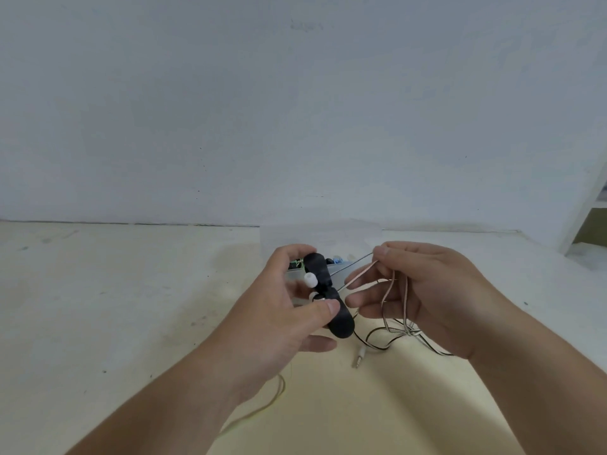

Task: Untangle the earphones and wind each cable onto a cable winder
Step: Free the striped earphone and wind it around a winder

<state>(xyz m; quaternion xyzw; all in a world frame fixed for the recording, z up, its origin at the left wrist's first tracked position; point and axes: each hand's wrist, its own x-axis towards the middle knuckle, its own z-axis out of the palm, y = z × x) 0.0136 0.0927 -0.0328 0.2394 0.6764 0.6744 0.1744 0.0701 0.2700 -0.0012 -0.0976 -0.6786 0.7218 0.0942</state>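
Holding the black cable winder [338, 318] in my left hand [279, 310], I curl my fingers behind it and press my thumb on its front. Under the thumb sit the white earbuds [310, 279]. I think I pin them there so that the start of the cable cannot slip while I wind. Below my left wrist a thin yellow-green cable [279, 392] lies on the table [131, 307]; it seems to be another earphone, not yet wound. Just behind my left hand there is a pale box [295, 275], and I cannot tell what is in it.

Between my hands the cable [361, 272] runs nearly straight from the narrow waist of the winder up to my right hand [437, 297]. I judge that I keep it tight so the turns will lie neatly on the waist. My right thumb and forefinger pinch the cable, and my other fingers are half open, with loose loops hanging across them. From there the rest falls to the table below my right hand and makes a few crossing loops. The jack plug [358, 358] lies free on the table, under the gap between my hands, touching neither of them.
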